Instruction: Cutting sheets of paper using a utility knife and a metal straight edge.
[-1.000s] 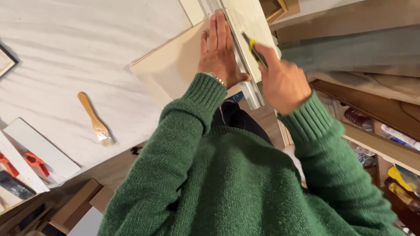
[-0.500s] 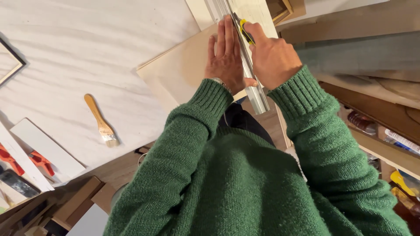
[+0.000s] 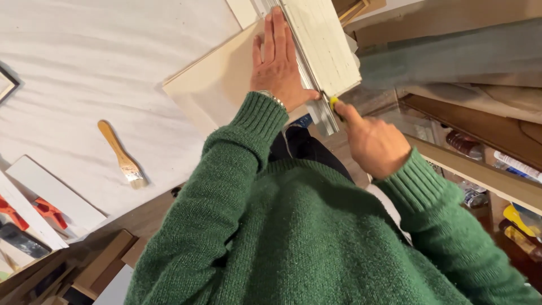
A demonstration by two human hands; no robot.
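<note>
The left hand (image 3: 279, 68) lies flat, fingers spread narrow, pressing on a pale board (image 3: 220, 85) on the white bench (image 3: 84, 62), its fingertips along a metal ruler (image 3: 313, 90). A whitewashed plank (image 3: 324, 45) sits just beyond the ruler. The right hand (image 3: 370, 141) is curled tight round a yellow knife (image 3: 334, 102), whose tip meets the ruler's near end, just beside the left thumb. Well off to the left lies a brush (image 3: 121, 155), with red clamps (image 3: 34, 210) near the bench edge.
</note>
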